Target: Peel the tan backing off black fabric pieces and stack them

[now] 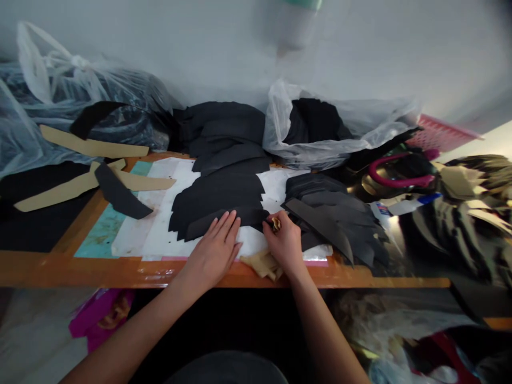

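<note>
Curved black cut pieces [218, 194] lie overlapped like shingles on white paper [154, 224]. My left hand [214, 248] rests flat on the nearest piece, fingers stretched out. At that piece's right end, my right hand [286, 242] is closed in a pinch. A small crumpled tan thing [276, 224] shows between its fingers; whether it is cloth or paper I cannot tell. Below that hand, a crumpled tan scrap [262, 264] sits at the table edge. Right of it, a second fan of black pieces [332, 213] carries one loose strip [320, 224] on top.
Tan strips [96, 144] and a dark strip [120, 192] lie at left. Plastic bags [92, 80] stand along the wall, one open bag [320, 144] holding black pieces. At right are a white bottle with a blue cap [416, 204], a magenta handle [400, 181] and a pink basket [444, 136].
</note>
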A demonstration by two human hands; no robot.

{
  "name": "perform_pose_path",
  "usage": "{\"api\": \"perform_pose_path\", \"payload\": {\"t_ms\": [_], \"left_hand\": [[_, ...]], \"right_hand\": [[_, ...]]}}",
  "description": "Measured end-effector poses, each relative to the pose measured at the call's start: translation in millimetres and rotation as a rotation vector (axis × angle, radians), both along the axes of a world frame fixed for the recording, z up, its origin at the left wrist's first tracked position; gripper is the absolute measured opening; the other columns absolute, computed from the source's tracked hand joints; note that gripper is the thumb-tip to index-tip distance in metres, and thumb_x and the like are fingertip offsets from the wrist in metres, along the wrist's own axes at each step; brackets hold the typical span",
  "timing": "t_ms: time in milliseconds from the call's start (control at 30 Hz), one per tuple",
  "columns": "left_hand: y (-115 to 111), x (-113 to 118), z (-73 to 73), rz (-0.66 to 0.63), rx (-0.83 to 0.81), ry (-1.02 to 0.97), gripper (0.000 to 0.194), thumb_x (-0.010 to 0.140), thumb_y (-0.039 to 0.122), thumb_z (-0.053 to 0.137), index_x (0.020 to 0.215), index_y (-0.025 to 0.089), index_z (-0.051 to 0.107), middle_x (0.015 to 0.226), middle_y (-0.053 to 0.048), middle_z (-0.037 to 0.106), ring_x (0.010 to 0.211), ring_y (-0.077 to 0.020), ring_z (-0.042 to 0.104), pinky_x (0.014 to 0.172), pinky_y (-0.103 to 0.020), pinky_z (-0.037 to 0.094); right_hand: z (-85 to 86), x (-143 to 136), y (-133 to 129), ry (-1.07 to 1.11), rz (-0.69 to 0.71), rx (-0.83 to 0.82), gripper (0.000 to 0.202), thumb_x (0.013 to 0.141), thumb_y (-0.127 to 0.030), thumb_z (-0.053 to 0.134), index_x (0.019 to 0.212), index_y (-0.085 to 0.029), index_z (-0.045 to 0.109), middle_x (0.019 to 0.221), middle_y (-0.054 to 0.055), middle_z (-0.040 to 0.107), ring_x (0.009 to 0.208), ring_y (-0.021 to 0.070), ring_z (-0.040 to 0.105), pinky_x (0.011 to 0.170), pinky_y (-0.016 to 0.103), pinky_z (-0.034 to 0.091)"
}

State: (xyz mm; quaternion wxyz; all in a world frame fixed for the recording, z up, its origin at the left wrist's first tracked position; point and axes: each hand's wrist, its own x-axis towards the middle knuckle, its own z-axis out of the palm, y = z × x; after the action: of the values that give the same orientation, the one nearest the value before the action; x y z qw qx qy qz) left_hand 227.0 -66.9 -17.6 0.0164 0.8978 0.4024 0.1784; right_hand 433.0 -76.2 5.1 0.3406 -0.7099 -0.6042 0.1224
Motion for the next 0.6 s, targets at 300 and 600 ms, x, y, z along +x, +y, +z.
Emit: {"api": "perform_pose_path", "payload": {"t_ms": [300, 600], "left_hand": [[-0.6, -1.9, 3.3, -0.001, -0.087, -0.033, 0.058, 0.105, 0.035, 0.038, 0.156, 0.007, 0.037, 0.165, -0.020, 0.033, 0.153, -0.0324, 0.035, 0.122, -0.053, 0.038], [-23.4, -54.7, 5.7, 0.151, -0.005, 0.097, 0.076, 0.104, 0.053, 0.035, 0.164, 0.010, 0.015, 0.165, -0.021, 0.033, 0.152, -0.0361, 0.036, 0.118, -0.060, 0.039]], "right_hand": [[2.1, -0.3, -14.3, 0.008, -0.002, 0.069, 0.050, 0.085, -0.018, 0.046, 0.135, -0.015, 0.046, 0.088, 0.005, 0.068, 0.069, 0.0214, 0.066, 0.066, 0.030, 0.048], [9.3, -3.3, -20.2, -0.224, 0.071, -0.142, 0.030, 0.088, -0.013, 0.051, 0.109, -0.020, 0.071, 0.100, 0.009, 0.075, 0.084, 0.0247, 0.071, 0.069, 0.031, 0.045]]}}
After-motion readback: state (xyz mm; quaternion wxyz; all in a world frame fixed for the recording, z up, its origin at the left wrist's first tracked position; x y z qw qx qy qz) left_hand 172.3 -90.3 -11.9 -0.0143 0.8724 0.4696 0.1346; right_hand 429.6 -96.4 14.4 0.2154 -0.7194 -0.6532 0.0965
